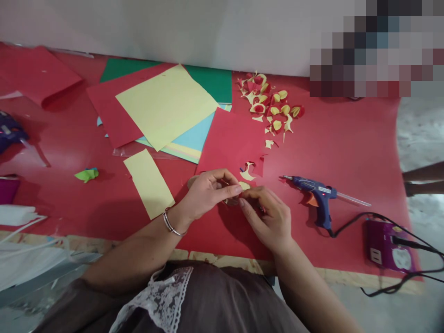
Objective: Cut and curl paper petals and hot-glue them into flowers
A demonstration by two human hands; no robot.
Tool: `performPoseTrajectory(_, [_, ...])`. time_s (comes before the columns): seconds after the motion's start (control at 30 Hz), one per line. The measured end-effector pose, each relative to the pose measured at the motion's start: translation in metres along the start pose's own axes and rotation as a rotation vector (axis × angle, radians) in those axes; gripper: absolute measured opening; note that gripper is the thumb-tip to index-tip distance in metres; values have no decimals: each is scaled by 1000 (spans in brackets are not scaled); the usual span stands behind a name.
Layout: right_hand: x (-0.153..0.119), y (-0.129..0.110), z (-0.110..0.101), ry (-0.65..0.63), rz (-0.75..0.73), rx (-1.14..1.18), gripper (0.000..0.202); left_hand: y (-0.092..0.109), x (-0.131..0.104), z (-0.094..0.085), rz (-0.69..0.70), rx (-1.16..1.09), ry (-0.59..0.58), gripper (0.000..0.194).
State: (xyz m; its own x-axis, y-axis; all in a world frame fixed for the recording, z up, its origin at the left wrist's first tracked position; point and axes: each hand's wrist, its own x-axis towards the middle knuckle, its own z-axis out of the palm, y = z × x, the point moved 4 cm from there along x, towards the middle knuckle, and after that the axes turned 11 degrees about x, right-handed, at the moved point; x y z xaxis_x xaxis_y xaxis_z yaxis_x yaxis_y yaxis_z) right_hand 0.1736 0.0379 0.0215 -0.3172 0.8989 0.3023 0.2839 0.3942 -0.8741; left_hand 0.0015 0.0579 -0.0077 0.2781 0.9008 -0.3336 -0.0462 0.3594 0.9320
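Observation:
My left hand [208, 194], with a bangle on its wrist, pinches a small yellow paper piece [244, 185] between thumb and fingers. Against the same piece, the fingertips of my right hand [272, 217] are closed, so both hands meet over the red table. My fingers cover much of the piece, and its full shape is hidden. Just beyond them, a curved yellow paper scrap [248, 172] lies on a red paper sheet [231, 138]. A narrow yellow paper strip [149, 182] rests left of my left hand.
Right of my hands lies a blue glue gun [322, 199], its cable running to a purple box [388, 245]. Small red and yellow paper shapes [274, 104] are scattered at the back. A large yellow sheet [166, 106] tops stacked papers. Another glue gun [10, 132] sits far left.

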Motion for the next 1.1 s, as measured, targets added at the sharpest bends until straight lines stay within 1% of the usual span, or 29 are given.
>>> performPoseTrajectory(0.33, [0,-1,-1,11,-4,-12,7,1,-1,-1,15,53,2,25])
performPoseTrajectory(0.47, [2,-2,-1,11,-15,-18,7,1,-2,-1,-4,82,13,31])
performPoseTrajectory(0.6, [2,-2,-1,11,-22,-19,6,1,-2,-1,-19,133,48,36])
performPoseTrajectory(0.73, [2,0,0,3,0,-15,6,3,-2,-2,-9,111,25,33])
performPoseTrajectory(0.93, [1,1,-3,19,19,-17,6,4,-2,-6,-27,-3,-12,22])
performPoseTrajectory(1.0, [1,1,-3,14,22,-32,6,4,-2,-6,-26,7,-20,23])
performPoseTrajectory(1.1, [1,1,-3,10,14,-35,6,4,-1,-6,9,76,8,24])
